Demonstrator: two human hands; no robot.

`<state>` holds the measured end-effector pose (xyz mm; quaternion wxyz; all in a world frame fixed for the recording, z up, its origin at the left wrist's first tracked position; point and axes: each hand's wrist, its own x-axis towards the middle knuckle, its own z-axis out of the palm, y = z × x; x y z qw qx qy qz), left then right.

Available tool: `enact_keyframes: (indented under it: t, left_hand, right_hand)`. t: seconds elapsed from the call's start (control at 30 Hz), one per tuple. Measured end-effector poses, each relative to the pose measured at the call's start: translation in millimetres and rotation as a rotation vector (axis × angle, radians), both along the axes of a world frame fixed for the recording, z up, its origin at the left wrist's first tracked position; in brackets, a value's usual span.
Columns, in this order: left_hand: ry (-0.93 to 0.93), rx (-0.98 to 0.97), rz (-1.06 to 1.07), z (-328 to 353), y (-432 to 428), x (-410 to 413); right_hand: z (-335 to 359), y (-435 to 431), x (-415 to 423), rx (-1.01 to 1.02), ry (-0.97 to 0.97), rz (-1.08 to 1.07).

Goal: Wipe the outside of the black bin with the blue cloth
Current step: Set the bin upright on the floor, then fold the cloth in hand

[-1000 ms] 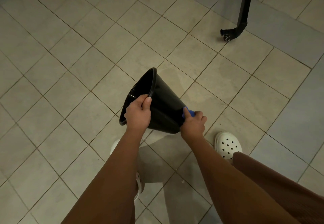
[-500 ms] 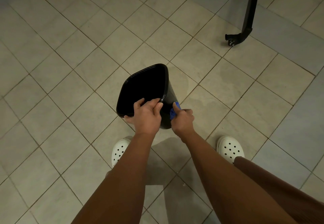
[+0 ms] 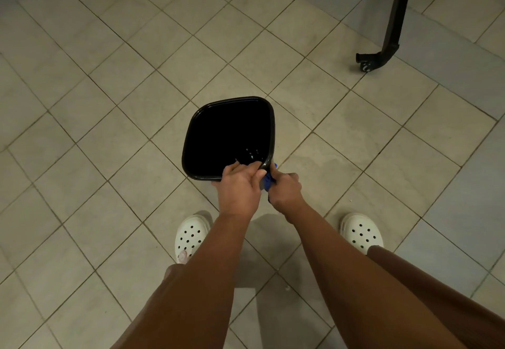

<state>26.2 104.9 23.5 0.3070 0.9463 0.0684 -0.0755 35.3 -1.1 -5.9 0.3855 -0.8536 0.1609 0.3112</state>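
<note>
The black bin (image 3: 226, 135) is held above the tiled floor with its square mouth facing up toward me. My left hand (image 3: 239, 187) grips the near rim at the right corner, fingers curled over the edge into the bin. My right hand (image 3: 284, 190) holds the blue cloth (image 3: 269, 178) against the bin's outer wall just below that corner. Only a small strip of the cloth shows between my two hands. The bin's outer sides are mostly hidden beneath the mouth.
Beige floor tiles (image 3: 109, 102) spread all around. My feet in white perforated clogs (image 3: 191, 235) (image 3: 360, 232) stand below the bin. A black metal leg with a caster (image 3: 382, 50) stands at the upper right.
The bin has swung from lying tilted on its side to mouth-up. My right hand with the cloth has slid along the outer wall up toward the rim, close to my left hand.
</note>
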Motion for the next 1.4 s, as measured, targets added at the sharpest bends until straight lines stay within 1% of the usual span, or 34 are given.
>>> enact_keyframes:
  t: [0.17, 0.27, 0.37, 0.47, 0.57, 0.7, 0.87, 1.03, 1.13, 1.23, 1.3, 1.4]
  left_hand:
    - [0.097, 0.080, -0.072, -13.2, -6.3, -7.2]
    - [0.169, 0.110, -0.073, -16.1, -9.2, -11.7]
    - [0.223, 0.144, -0.077, -16.7, -10.6, -14.3]
    - [0.273, 0.189, -0.080, -11.2, -12.3, -14.1]
    - [0.326, 0.238, -0.083, -5.3, -13.3, -13.5]
    - [0.346, 0.260, -0.086, -2.7, -15.0, -13.1]
    - [0.346, 0.272, -0.081, -0.7, -15.4, -13.3]
    - [0.372, 0.352, -0.095, 6.8, -23.1, -10.4]
    - [0.294, 0.345, -0.076, 5.5, -28.3, -8.5]
    - [0.109, 0.259, -0.060, 4.9, -35.8, -5.2]
    - [0.034, 0.153, -0.034, 9.1, -41.5, -0.7]
    - [0.135, -0.094, -0.012, 23.8, -52.3, 7.8]
  right_hand:
    - [1.4, -10.0, -5.6, -0.071, 0.017, 0.090]
    - [-5.7, -12.5, -10.5, -0.147, 0.035, 0.213]
    - [-12.3, -14.6, -15.0, -0.201, 0.064, 0.281]
    - [-17.1, -18.4, -18.1, -0.234, 0.081, 0.282]
    - [-22.3, -22.3, -21.3, -0.224, 0.097, 0.258]
    - [-26.5, -21.6, -23.5, -0.205, 0.086, 0.200]
    - [-16.1, -24.8, -16.9, -0.224, -0.012, 0.064]
    - [-15.1, -36.9, -14.2, 0.036, -0.100, -0.299]
    - [-6.1, -45.8, -15.0, 0.217, -0.105, -0.521]
    - [11.3, -53.8, -16.1, 0.439, -0.114, -0.736]
    - [17.5, -57.3, -17.3, 0.509, -0.136, -0.819]
    - [34.8, -61.2, -15.2, 0.584, -0.179, -0.874]
